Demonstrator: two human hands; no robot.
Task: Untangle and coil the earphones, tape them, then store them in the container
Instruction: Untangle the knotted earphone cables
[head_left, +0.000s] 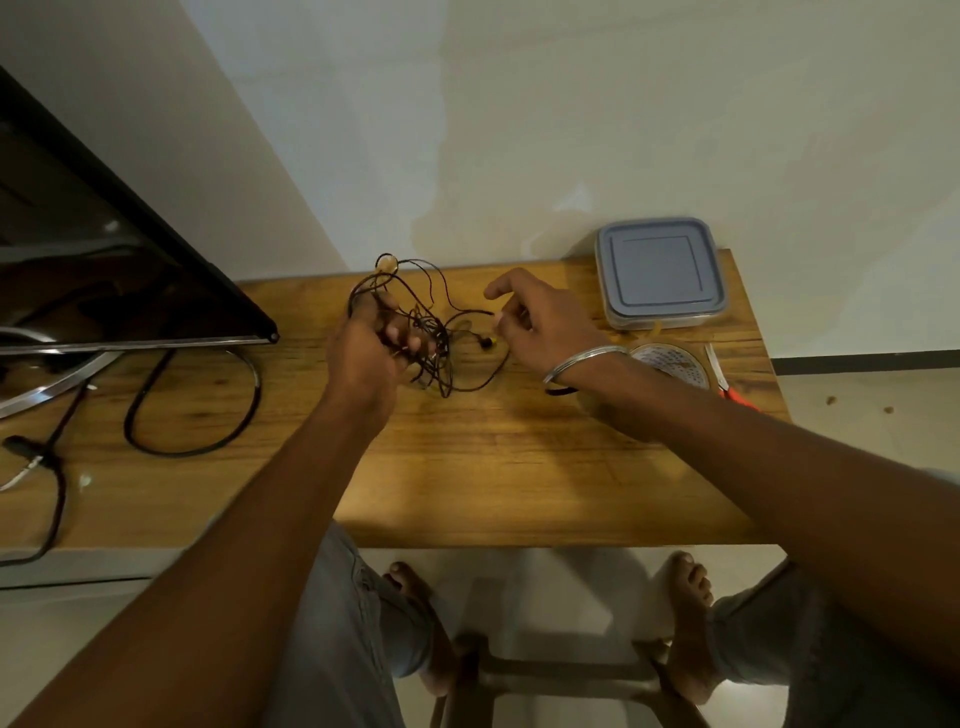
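Both my forearms reach over the wooden counter. Left hand has its grip closed on the tangled dark thin-wired earphones, lifted above it; right hand pinches one strand beside the lidded grey square plastic container.

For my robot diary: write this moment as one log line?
stage: untangling | left hand: holds earphones | right hand: pinches cable | container: lidded

A grained, lightly sheened wooden table carries a matt grey-lidded clear plastic container at upper right, a glossy tape roll, thin dark rubbery earphones and a polished metal bangle.
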